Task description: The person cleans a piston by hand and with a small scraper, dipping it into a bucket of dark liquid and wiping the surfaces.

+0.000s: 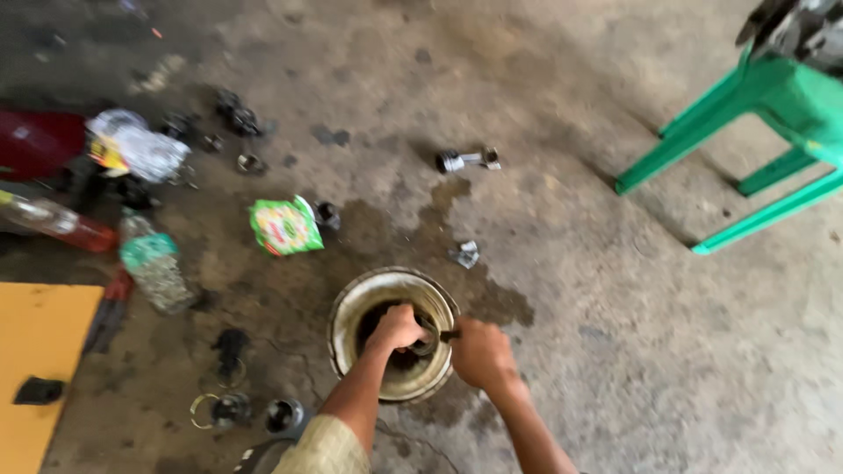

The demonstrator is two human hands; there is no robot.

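My left hand (397,326) inside round metal bowl (392,333) on stained concrete floor (571,290), fingers curled tight on dark part (424,338) at bowl's centre. My right hand (479,353) at bowl's right rim, fist closed on thin dark tool (448,334) pointing inward. Bowl pale-rimmed, grimy, dark oily inside. Left of bowl: small metal rings (230,408). Farther left: plastic bottle (156,263), green packet (284,226). Beyond bowl: small metal part (468,160). Far right: green stool (764,132).

A bowl (392,333) is sitting on the floor (571,263), both hands reaching into it; a packet (285,226) is lying behind it to the left, a stool (764,132) standing far right
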